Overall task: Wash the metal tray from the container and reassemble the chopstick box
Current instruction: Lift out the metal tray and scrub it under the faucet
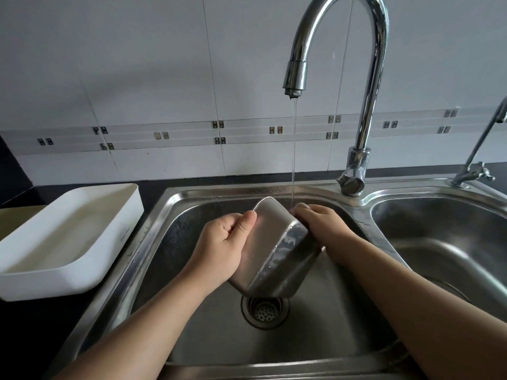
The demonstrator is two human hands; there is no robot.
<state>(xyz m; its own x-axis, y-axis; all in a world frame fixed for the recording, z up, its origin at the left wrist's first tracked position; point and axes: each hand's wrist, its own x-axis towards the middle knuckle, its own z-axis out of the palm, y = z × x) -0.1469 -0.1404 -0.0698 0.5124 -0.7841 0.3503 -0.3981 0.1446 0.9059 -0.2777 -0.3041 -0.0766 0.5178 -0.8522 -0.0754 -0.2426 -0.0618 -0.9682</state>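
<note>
The metal tray (pixel 277 248) is wet and tilted on its side over the left sink basin (pixel 192 325), its outer bottom and one wall facing me. My left hand (pixel 222 242) grips its left edge, thumb on the rim. My right hand (pixel 321 223) holds its right side, fingers partly behind the tray. A thin stream of water (pixel 294 149) runs from the tap (pixel 296 75) and lands at the tray's far edge by my right fingertips. The white plastic chopstick box (pixel 68 242) stands open on the dark counter to the left of the sink.
A drain strainer (pixel 264 311) sits in the basin floor just below the tray. A second basin (pixel 444 242) lies to the right. A small second tap (pixel 477 171) stands at the far right. A pale flat piece (pixel 16 218) lies behind the box.
</note>
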